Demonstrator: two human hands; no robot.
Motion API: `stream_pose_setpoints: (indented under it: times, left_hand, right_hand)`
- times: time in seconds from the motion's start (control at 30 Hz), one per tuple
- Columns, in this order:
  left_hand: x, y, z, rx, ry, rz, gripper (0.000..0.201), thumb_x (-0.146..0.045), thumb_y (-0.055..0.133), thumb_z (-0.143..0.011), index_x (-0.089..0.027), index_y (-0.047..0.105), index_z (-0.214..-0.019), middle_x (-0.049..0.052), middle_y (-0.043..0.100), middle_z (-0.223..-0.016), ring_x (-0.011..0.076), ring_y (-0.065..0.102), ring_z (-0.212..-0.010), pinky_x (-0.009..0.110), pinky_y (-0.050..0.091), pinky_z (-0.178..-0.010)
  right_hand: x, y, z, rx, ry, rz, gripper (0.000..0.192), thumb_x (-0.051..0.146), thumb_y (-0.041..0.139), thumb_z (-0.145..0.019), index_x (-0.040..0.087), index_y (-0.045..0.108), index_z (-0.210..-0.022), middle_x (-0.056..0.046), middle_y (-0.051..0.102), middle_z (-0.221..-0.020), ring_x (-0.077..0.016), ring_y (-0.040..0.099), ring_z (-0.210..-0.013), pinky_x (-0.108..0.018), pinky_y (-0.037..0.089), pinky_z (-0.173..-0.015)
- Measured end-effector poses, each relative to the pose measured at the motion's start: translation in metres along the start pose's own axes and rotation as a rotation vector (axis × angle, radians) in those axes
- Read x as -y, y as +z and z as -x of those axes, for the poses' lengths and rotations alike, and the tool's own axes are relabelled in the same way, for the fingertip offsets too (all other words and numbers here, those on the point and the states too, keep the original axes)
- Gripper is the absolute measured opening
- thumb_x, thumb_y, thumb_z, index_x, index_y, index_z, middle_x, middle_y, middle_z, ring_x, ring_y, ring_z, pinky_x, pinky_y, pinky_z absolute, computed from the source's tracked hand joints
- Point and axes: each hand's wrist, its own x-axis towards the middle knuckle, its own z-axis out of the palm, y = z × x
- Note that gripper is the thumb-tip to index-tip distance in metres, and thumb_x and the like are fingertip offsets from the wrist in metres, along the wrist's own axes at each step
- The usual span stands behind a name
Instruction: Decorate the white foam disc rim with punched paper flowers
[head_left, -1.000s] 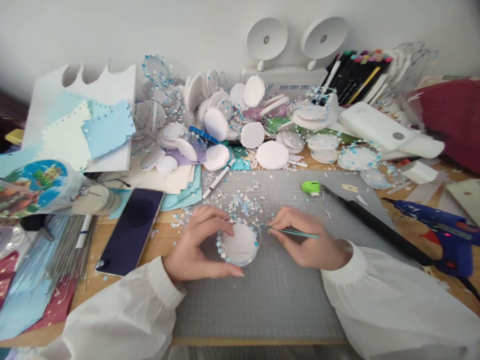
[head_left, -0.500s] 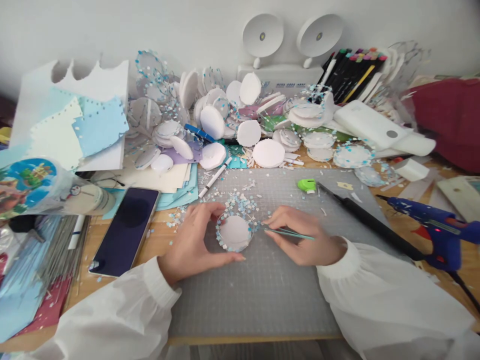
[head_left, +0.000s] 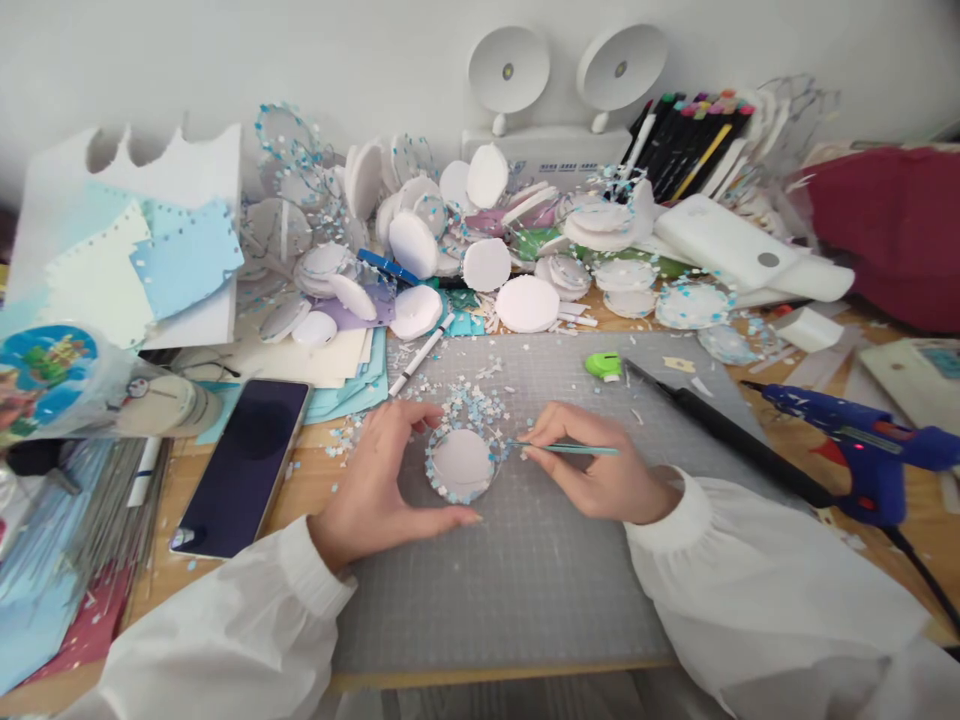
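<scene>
On the grey cutting mat (head_left: 487, 590) lies a round white disc (head_left: 463, 462) ringed by a thin hoop dotted with small blue and white paper pieces. My left hand (head_left: 382, 490) curves around its left side, thumb and fingers spread apart. Whether those fingertips touch the hoop, I cannot tell. Pinched in my right hand (head_left: 589, 465) is a pair of teal tweezers (head_left: 577, 449), with the tips near the hoop's right edge. Anything between the tips is too small to make out. Tiny loose paper pieces (head_left: 476, 398) are scattered just behind the disc.
A phone (head_left: 244, 465) and a plastic cup (head_left: 161, 400) stand left. Behind the mat, white discs (head_left: 527, 303) are heaped. A green tool (head_left: 603, 366), a black pen-like tool (head_left: 727, 430) and a blue glue gun (head_left: 862, 440) lie right.
The view has shifted slightly, so everything sits a little farther left. The tweezers have turned flatter, their tips now closer to the hoop. My left hand keeps its pose around the disc.
</scene>
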Motion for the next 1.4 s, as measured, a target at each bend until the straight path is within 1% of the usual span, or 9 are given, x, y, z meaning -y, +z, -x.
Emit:
stream_pose_setpoints:
  times: [0.17, 0.4, 0.63, 0.83, 0.97, 1.07, 1.23, 1.3, 1.4]
  left_hand:
    - [-0.001, -0.001, -0.001, -0.007, 0.014, -0.004, 0.074, -0.049, 0.079, -0.061, -0.021, 0.040, -0.118, 0.009, 0.052, -0.108, 0.0263, 0.054, -0.099, 0.040, 0.044, -0.085]
    - [-0.001, -0.001, -0.001, -0.011, 0.041, -0.018, 0.073, -0.050, 0.078, -0.062, -0.021, 0.041, -0.117, 0.009, 0.053, -0.107, 0.0265, 0.054, -0.098, 0.040, 0.044, -0.083]
    - [-0.002, -0.001, -0.001, 0.005, 0.048, -0.033, 0.071, -0.051, 0.077, -0.063, -0.021, 0.041, -0.117, 0.009, 0.054, -0.107, 0.0273, 0.053, -0.099, 0.040, 0.043, -0.085]
    - [0.000, 0.000, 0.000, -0.001, 0.051, -0.027, 0.071, -0.050, 0.077, -0.063, -0.021, 0.042, -0.118, 0.009, 0.054, -0.109, 0.0275, 0.053, -0.100, 0.041, 0.044, -0.085]
    - [-0.001, -0.001, -0.001, -0.013, 0.053, -0.020, 0.069, -0.049, 0.078, -0.063, -0.021, 0.043, -0.117, 0.010, 0.054, -0.111, 0.0284, 0.052, -0.104, 0.042, 0.044, -0.088]
    - [-0.004, -0.002, -0.001, -0.044, 0.071, -0.030, 0.067, -0.047, 0.077, -0.064, -0.021, 0.044, -0.116, 0.011, 0.052, -0.114, 0.0293, 0.050, -0.109, 0.044, 0.042, -0.092]
    - [-0.009, -0.003, 0.000, -0.172, 0.141, -0.056, 0.056, -0.042, 0.075, -0.068, -0.022, 0.048, -0.113, 0.010, 0.051, -0.112, 0.0283, 0.050, -0.106, 0.044, 0.042, -0.091]
    - [-0.010, -0.004, 0.001, -0.213, 0.170, -0.087, 0.052, -0.042, 0.073, -0.069, -0.022, 0.050, -0.111, 0.009, 0.051, -0.110, 0.0275, 0.050, -0.103, 0.043, 0.042, -0.089]
    - [-0.011, -0.004, 0.002, -0.228, 0.200, -0.128, 0.047, -0.041, 0.071, -0.070, -0.023, 0.052, -0.109, 0.009, 0.051, -0.108, 0.0269, 0.051, -0.100, 0.042, 0.041, -0.087]
  right_hand:
    - [0.001, -0.012, -0.002, -0.081, 0.033, -0.038, 0.012, 0.012, 0.059, -0.081, 0.022, 0.053, -0.081, -0.003, 0.060, -0.074, -0.0172, 0.060, -0.069, -0.031, 0.049, -0.060]
    - [-0.005, -0.021, 0.000, 0.125, 0.015, 0.058, 0.014, 0.011, 0.060, -0.080, 0.022, 0.052, -0.083, -0.003, 0.060, -0.078, -0.0171, 0.059, -0.071, -0.031, 0.046, -0.063]
    - [-0.005, -0.017, 0.001, 0.150, -0.010, 0.084, 0.012, 0.012, 0.057, -0.081, 0.023, 0.051, -0.084, -0.003, 0.059, -0.078, -0.0167, 0.057, -0.070, -0.031, 0.046, -0.063]
    - [-0.004, -0.014, -0.001, 0.082, 0.025, 0.008, 0.011, 0.013, 0.056, -0.083, 0.022, 0.052, -0.081, -0.003, 0.060, -0.076, -0.0159, 0.058, -0.068, -0.030, 0.047, -0.060]
    - [-0.001, -0.016, -0.002, -0.024, 0.065, -0.124, 0.010, 0.014, 0.059, -0.083, 0.022, 0.054, -0.081, -0.003, 0.059, -0.074, -0.0169, 0.059, -0.070, -0.032, 0.048, -0.060]
    - [0.002, -0.015, -0.003, -0.109, 0.146, -0.286, 0.012, 0.017, 0.064, -0.081, 0.022, 0.053, -0.078, -0.002, 0.058, -0.073, -0.0156, 0.058, -0.068, -0.030, 0.048, -0.058]
    - [0.006, -0.008, -0.006, -0.162, 0.362, -0.566, 0.021, 0.030, 0.069, -0.079, 0.022, 0.050, -0.074, 0.002, 0.052, -0.068, -0.0093, 0.047, -0.050, -0.026, 0.041, -0.045]
    - [0.005, -0.005, -0.005, -0.193, 0.433, -0.514, 0.024, 0.033, 0.071, -0.077, 0.021, 0.051, -0.072, 0.002, 0.053, -0.067, -0.0102, 0.048, -0.050, -0.026, 0.040, -0.044]
    - [0.001, -0.005, -0.004, -0.230, 0.459, -0.320, 0.024, 0.034, 0.072, -0.076, 0.021, 0.053, -0.069, 0.000, 0.055, -0.065, -0.0119, 0.050, -0.052, -0.027, 0.041, -0.044]
